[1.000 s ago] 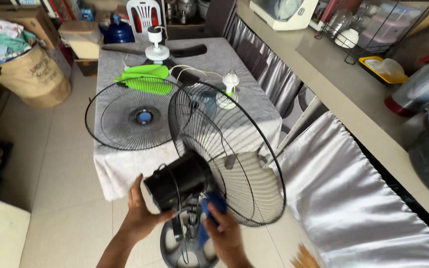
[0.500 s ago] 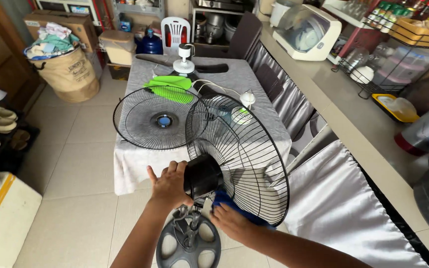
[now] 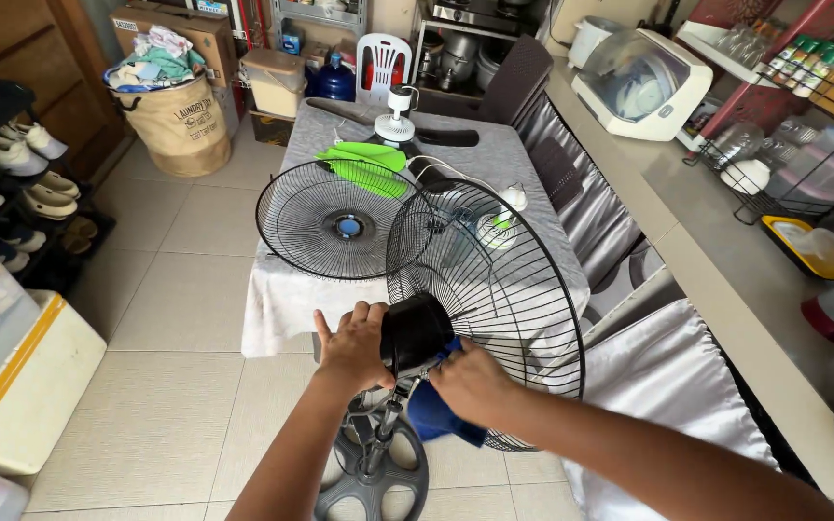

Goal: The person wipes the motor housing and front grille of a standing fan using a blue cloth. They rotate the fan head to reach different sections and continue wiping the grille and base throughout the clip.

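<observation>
1. Standing on the tiled floor just in front of the table, the pedestal fan has its black motor housing (image 3: 415, 334) gripped between both hands, with the rear wire guard (image 3: 489, 309) mounted on it and no blades or front guard fitted.
2. Left hand (image 3: 354, 344) lies flat, fingers spread, against the near side of the housing; right hand (image 3: 473, 382) is closed around a blue cloth (image 3: 433, 410) pressed to the housing's underside (how tightly it grips, I cannot tell).
3. Risk one, as I judge it: the fan head sits high on a thin pole (image 3: 386, 429) above a round spoked base (image 3: 371, 485), so a hard push from either hand could tip the whole stand sideways.
4. Risk two: the cloth hangs close to the guard's wires and the neck joint; a loose corner could snag there and jerk the head round.
5. Risk three: the guard's edge is near the tablecloth's overhang (image 3: 277, 314), so a swing of the head could catch it.
6. Lying on the table are the front guard (image 3: 345, 220) with its blue hub, green fan blades (image 3: 367, 164) and a white cord (image 3: 448, 166); a dragged cloth could pull those toward the edge.
7. Silver-covered chairs (image 3: 663, 381) stand just to the right, leaving little room on that side.
</observation>
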